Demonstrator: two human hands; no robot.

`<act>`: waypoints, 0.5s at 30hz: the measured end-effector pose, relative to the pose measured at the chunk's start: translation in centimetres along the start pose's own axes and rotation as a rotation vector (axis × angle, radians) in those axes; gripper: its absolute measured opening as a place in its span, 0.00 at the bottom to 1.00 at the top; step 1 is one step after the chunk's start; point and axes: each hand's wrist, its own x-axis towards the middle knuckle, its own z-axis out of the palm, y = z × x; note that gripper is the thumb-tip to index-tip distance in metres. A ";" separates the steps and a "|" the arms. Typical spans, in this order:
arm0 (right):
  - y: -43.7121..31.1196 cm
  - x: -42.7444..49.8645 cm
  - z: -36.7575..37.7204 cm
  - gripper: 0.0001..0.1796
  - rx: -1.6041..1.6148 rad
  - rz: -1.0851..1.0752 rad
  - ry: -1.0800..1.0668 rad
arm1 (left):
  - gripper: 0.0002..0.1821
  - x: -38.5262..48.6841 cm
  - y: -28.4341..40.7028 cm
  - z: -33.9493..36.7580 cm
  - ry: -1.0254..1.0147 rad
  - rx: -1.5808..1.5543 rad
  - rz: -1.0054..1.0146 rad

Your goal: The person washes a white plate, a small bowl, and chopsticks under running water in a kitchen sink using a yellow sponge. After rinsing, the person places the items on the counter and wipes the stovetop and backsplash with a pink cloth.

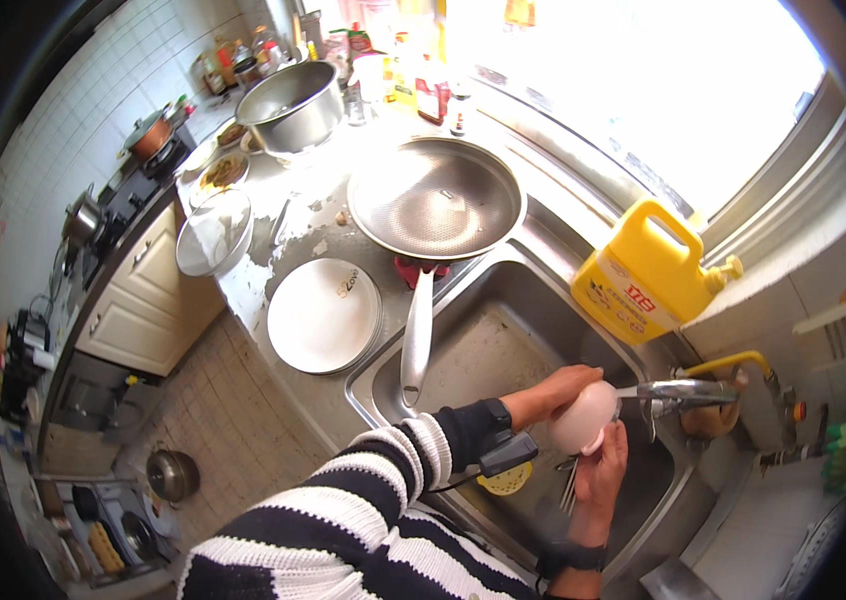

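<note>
Over the stainless steel sink (468, 360), both my hands hold a pale pink bowl (583, 420), tilted close to the metal faucet (682, 391). My left hand (558, 388) grips it from the upper left. At its lower right, my right hand (603, 461) has its fingers on the rim. Whether water is running cannot be told. Below the bowl, a yellow perforated item (507, 480) and several thin utensils, perhaps chopsticks (568, 491), lie in the sink, partly hidden by my arms.
A frying pan (442, 199) rests on the counter, its handle reaching over the sink. Stacked white plates (324, 315) stand left of it. A yellow detergent jug (640, 277) stands on the sink's far edge. Behind are a large steel pot (292, 109), a clear bowl (214, 234) and dishes of food (222, 174).
</note>
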 end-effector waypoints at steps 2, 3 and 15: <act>-0.1 0.2 -0.6 0.11 0.048 -0.021 -0.011 | 0.27 0.2 -1.2 -1.1 0.013 -0.157 -0.111; -0.3 0.4 -1.1 0.12 0.073 -0.001 0.001 | 0.27 0.3 -2.2 -1.6 0.015 -0.234 -0.166; 0.6 4.1 -4.7 0.19 0.483 0.137 0.073 | 0.26 -1.0 -1.2 -2.7 0.071 -0.059 0.066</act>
